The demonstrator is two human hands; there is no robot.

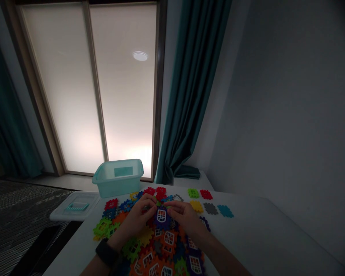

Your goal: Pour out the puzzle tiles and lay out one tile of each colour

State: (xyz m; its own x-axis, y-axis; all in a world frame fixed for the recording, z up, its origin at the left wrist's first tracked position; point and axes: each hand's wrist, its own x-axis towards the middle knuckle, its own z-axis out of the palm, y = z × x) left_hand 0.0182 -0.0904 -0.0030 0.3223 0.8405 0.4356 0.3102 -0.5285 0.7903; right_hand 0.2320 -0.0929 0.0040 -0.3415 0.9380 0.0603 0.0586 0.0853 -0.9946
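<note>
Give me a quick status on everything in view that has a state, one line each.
Left hand: fingertips on the joined tiles' upper edge
Right hand: fingers beside purple window tile
Joined plastic tiles: interlocked, lying flat
Loose tiles: separate, flat on white table
Teal storage bin: upright, uncovered
Translucent lid: off, lying flat
Teal curtain: hanging gathered beside the window

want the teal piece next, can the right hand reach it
Probably yes: the right hand sits closest to the teal puzzle piece, and only the flat yellow piece and gray piece lie between, easily passed over.
</note>
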